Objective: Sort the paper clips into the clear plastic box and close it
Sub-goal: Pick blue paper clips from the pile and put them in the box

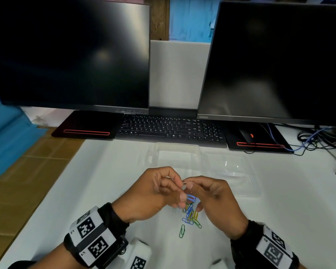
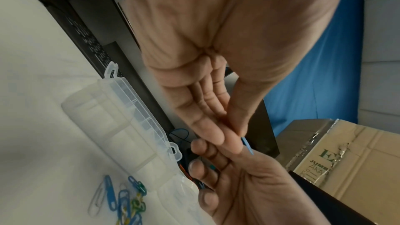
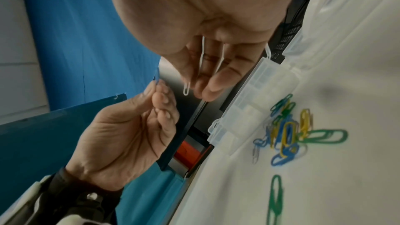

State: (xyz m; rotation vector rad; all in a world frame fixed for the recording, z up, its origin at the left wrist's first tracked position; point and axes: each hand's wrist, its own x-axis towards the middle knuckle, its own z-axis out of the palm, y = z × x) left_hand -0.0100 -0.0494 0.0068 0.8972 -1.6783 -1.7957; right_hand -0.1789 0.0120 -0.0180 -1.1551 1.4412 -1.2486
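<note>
Both hands hover together above a loose pile of coloured paper clips (image 1: 190, 214) on the white table. My left hand (image 1: 179, 191) pinches a blue paper clip (image 2: 247, 145) between thumb and fingertips. My right hand (image 1: 188, 184) holds white paper clips, one of which (image 3: 187, 88) hangs from its fingertips. The fingertips of the two hands nearly touch. Just behind them the clear plastic box (image 1: 178, 156) lies on the table, its lid (image 1: 235, 171) open and folded out to the right. A single green clip (image 1: 182, 231) lies apart at the near side of the pile.
A black keyboard (image 1: 171, 129) sits right behind the box, under two dark monitors (image 1: 70, 55). A mouse (image 1: 246, 135) and tangled cables (image 1: 314, 138) are at the right. Cardboard (image 1: 27, 181) and a blue sheet (image 1: 6, 136) border the table's left edge.
</note>
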